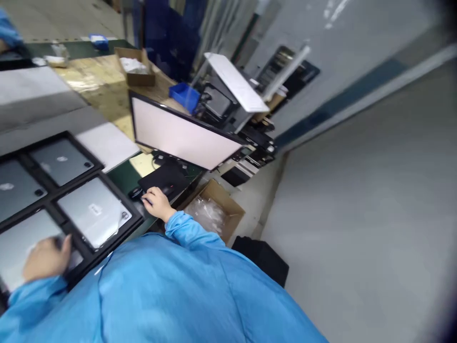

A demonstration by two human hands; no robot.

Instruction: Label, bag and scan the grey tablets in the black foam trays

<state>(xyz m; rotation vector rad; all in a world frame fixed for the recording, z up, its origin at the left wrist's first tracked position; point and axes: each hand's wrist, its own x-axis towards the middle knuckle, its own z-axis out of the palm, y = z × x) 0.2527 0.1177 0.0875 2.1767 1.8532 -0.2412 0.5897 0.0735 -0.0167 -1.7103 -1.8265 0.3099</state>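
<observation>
A black tray (pixel 53 195) on the left holds several grey tablets, backs up, in separate compartments. My left hand (pixel 48 259) is over the near-left tablet (pixel 26 243); motion blur smears its fingers, so its grip is unclear. Beside it lies a tablet (pixel 94 209) with a small white label and clear film. My right hand (pixel 157 202) is at the table's edge, its fingers curled together around something small and dark that I cannot make out. Close to those fingers sit a round black object (pixel 135 193) and a flat black pad (pixel 164 178).
A monitor (pixel 182 131) with a pale screen stands beyond my right hand. Below the table edge is a cardboard box (pixel 228 209) with clear plastic. Farther back are a blue bin (pixel 184 96) and a carton (pixel 137 78). Another person's blue sleeve (pixel 9 28) shows far left.
</observation>
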